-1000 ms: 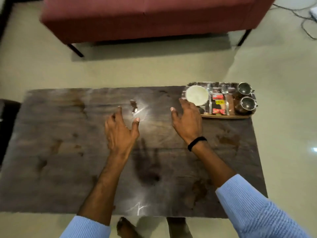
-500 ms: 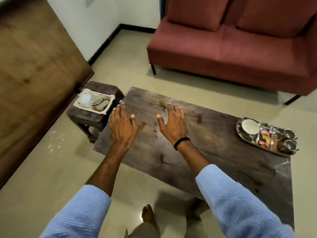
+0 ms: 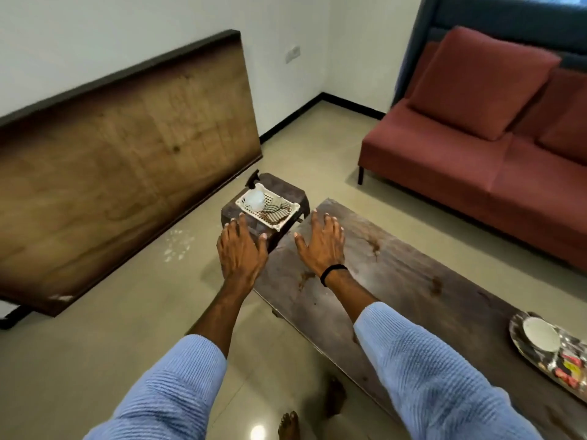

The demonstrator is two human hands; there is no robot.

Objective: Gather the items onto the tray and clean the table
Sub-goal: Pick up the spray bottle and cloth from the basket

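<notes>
The dark wooden table (image 3: 413,290) runs from the centre to the lower right, with brown stains on its top. At its far right end lies a metal tray (image 3: 521,347) holding a white bowl (image 3: 541,333) and red packets (image 3: 568,371). Left of the table stands a small dark stool (image 3: 251,223) carrying a white basket (image 3: 244,203) with a spray bottle (image 3: 254,193) and a striped cloth (image 3: 276,211) inside. My left hand (image 3: 241,249) hovers open over the stool's near edge. My right hand (image 3: 320,242) is open over the table's left end. Both hold nothing.
A large wooden board (image 3: 127,166) leans against the wall on the left. A red sofa (image 3: 492,160) stands behind the table. Beige floor lies between board, stool and table, with my bare feet (image 3: 289,425) at the bottom.
The view has swung left from the tray toward the stool and basket. Both open hands have travelled left along the table, the left one now past its end over the stool.
</notes>
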